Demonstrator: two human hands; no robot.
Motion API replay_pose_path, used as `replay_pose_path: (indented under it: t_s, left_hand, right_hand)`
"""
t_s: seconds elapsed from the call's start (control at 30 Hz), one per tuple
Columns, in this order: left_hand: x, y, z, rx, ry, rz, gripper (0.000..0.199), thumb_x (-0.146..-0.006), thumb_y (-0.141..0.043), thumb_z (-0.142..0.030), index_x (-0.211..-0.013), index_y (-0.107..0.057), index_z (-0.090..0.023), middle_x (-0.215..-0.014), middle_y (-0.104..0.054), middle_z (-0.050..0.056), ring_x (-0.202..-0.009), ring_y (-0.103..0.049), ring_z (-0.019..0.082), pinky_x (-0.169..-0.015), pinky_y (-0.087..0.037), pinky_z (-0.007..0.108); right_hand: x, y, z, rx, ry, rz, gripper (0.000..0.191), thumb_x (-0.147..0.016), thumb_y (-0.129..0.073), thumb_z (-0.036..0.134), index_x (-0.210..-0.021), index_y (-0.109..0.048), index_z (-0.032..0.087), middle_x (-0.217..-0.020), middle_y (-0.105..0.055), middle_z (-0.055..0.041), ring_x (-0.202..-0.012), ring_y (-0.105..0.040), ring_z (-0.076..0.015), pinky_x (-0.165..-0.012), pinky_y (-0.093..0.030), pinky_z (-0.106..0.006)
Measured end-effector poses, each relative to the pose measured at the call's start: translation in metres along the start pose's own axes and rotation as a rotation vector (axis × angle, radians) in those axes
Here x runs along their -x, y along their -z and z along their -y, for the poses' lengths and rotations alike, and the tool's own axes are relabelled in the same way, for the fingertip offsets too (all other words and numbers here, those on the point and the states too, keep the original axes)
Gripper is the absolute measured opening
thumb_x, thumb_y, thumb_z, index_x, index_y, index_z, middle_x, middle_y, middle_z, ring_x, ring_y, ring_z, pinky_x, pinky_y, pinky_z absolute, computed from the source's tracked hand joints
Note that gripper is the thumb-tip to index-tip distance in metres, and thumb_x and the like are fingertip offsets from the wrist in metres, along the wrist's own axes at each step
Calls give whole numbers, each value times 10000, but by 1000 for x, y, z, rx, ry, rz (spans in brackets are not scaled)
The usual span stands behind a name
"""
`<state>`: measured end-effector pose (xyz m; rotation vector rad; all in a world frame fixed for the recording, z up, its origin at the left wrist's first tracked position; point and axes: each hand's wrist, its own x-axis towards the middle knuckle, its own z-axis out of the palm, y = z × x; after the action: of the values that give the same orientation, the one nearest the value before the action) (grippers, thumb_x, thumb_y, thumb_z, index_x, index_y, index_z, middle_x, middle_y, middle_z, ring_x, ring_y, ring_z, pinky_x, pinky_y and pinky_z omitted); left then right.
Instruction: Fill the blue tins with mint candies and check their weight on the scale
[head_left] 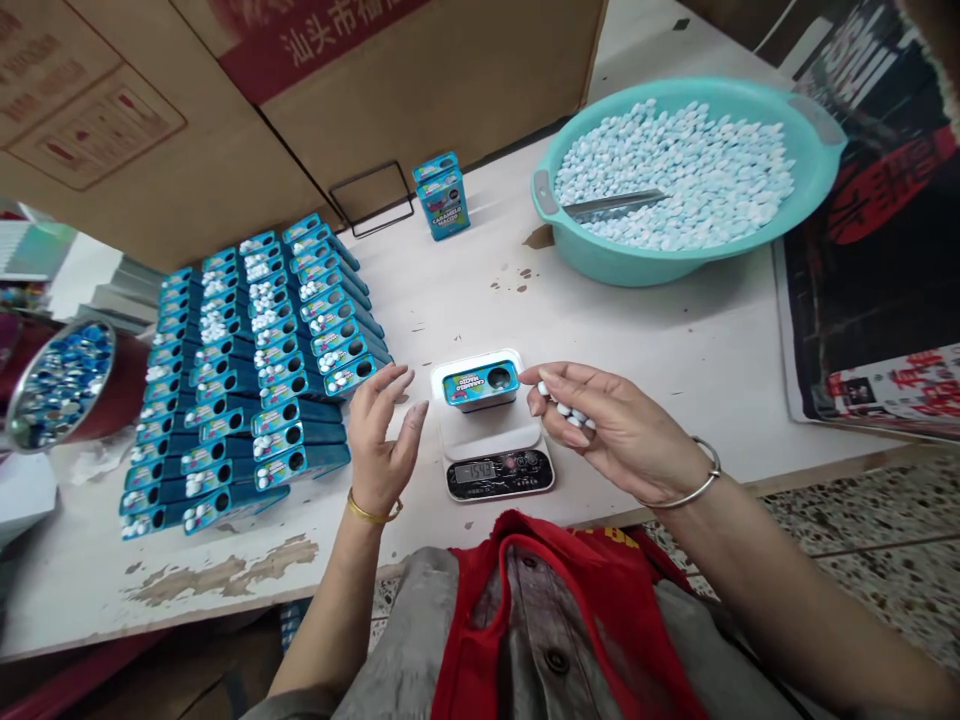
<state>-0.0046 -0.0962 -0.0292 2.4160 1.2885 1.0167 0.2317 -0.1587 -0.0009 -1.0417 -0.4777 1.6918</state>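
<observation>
A blue box (469, 386) sat on the scale (491, 432), presumably for weighing; right of the scale, the right hand (611, 425) pinched candies (574, 416); left of it, the left hand (384, 435) spread empty.

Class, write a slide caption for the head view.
The right hand holds pale oval candies beside a blue rectangular box on a white digital scale.

Table (615, 340): bright, even light around the right fingers (592, 380).
Basin (630, 268): I see a soft shadow under its rim, beyond those fingers.
Scale panel (501, 474): mottled reflections, below-left of them; I find the last digit unclear.
Poster (847, 290): wide-angle stretched, softened, far right of them.
</observation>
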Motion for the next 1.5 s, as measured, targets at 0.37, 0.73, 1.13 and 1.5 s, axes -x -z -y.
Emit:
replay_pose_path:
  t_s: [0.37,0.73,1.13,1.5]
  left_hand:
    - [6,-1,6,24,44,4,255,-907,-540,-291,-1141,-595,-207,-1127,-621,84,-1070,-579,193,-944,-483,393]
    - [3,-5,2,57,-1,8,253,-894,-560,-240,-1141,-596,-202,-1112,-622,88,-1064,-583,201,-931,-472,388]
    - [-19,-10,-11,11,-180,294,557,-852,-596,-431,-1343,-432,-225,-1210,-556,117,-1110,-527,254,-929,-433,409]
    - [-213,-64,52,-379,-146,368,307,-850,-588,-277,-1131,-565,-156,-1084,-590,107,-972,-545,240,-854,-441,355]
  right_hand:
    - [5,9,-9,-8,-17,-112,173,-790,-681,317,-886,-696,174,-757,-575,-15,-480,-321,-30,-436,-251,-221]
    - [-26,-17,10,194,26,-12,243,-844,-619,266,-1025,-663,111,-656,-616,-6,-398,-354,-18,-418,-206,-223]
    - [-32,-13,9,192,55,18,321,-804,-672,343,-1052,-665,139,-588,-585,26,-369,-335,-20,-407,-160,-228]
    - [-24,46,-27,-133,-57,-200,333,-731,-734,467,-888,-696,176,-721,-554,-8,-451,-292,-12,-438,-235,-191]
